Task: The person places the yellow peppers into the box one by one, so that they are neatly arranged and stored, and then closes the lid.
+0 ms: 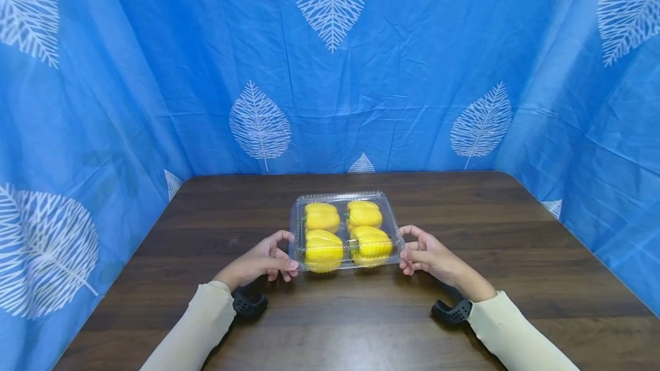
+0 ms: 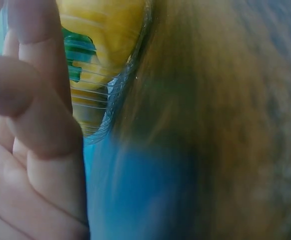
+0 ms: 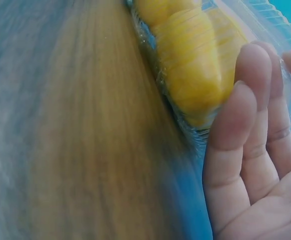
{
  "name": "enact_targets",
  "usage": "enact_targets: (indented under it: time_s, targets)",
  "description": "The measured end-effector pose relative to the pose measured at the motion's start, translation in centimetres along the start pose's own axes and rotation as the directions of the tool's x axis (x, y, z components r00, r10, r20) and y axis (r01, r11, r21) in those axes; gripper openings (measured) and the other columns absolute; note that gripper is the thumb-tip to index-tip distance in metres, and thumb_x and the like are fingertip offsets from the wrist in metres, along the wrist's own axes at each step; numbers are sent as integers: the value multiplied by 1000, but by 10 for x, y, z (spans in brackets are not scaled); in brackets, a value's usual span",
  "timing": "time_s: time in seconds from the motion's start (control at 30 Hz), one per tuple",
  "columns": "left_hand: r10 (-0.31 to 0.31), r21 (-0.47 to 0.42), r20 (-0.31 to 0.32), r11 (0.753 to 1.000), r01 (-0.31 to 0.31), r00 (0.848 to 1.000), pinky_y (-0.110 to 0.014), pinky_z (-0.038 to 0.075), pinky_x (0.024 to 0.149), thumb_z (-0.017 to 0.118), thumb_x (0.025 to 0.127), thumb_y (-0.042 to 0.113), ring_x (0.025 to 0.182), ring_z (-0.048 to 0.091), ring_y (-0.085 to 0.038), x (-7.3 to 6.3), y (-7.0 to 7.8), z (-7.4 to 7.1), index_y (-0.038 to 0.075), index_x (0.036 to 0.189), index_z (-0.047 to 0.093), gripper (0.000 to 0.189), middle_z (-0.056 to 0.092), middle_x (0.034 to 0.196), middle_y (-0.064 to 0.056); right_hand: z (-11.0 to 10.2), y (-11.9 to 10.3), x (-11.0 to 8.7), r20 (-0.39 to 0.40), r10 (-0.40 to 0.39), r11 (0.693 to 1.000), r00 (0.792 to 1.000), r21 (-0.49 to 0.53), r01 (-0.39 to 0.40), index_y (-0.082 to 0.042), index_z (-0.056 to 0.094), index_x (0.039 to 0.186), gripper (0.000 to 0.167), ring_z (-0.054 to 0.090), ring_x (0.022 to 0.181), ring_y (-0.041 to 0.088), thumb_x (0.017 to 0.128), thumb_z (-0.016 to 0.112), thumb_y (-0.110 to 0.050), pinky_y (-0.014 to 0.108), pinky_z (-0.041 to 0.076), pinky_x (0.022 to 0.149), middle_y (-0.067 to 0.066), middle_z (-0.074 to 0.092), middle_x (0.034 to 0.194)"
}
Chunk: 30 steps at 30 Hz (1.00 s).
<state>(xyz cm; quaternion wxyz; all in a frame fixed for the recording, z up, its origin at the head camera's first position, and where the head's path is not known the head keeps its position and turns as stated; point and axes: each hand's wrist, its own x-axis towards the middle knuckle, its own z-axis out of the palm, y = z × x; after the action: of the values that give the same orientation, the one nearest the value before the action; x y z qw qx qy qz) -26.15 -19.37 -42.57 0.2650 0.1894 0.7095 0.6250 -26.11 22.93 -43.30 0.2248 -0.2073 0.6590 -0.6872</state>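
Between the two hands is a clear plastic clamshell box (image 1: 346, 249), its lid down over several yellow bell peppers (image 1: 323, 248) set in two rows. My left hand (image 1: 265, 259) pinches the box's left edge near the front corner, thumb on the rim. On the opposite side my right hand (image 1: 430, 256) grips the right edge the same way. In the left wrist view a green stem (image 2: 78, 52) shows through the ribbed plastic wall beside the fingers (image 2: 45, 110). The right wrist view has the fingers (image 3: 233, 120) against the box's side, close by a yellow pepper (image 3: 190, 65).
A dark brown wooden table (image 1: 340, 325) lies under the box and both forearms. Blue curtains (image 1: 412, 62) with white leaf prints hang behind the table and along both sides. Each wrist wears a black band (image 1: 250, 305).
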Motion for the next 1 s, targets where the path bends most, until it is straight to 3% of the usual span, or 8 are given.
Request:
enact_targets:
  time_s: [0.57,1.0]
  targets:
    - [-3,-84,-1,996,3,1000,-21,58,66,74,98,11,69,66,-11,2,0,2,1,138,37,56,76,85,-5,-2,3,1,60,-5,999,998,53,2,-7,36,132,38,72,74,8,103,60,3,21,63,70,0,75,91]
    - [-41,-41,-64,998,38,997,-23,57,69,72,100,15,74,63,-16,3,0,6,-3,149,34,64,76,88,-6,-2,7,-1,41,-8,992,999,129,2,-9,38,133,38,71,75,5,103,56,4,18,61,68,-4,74,88]
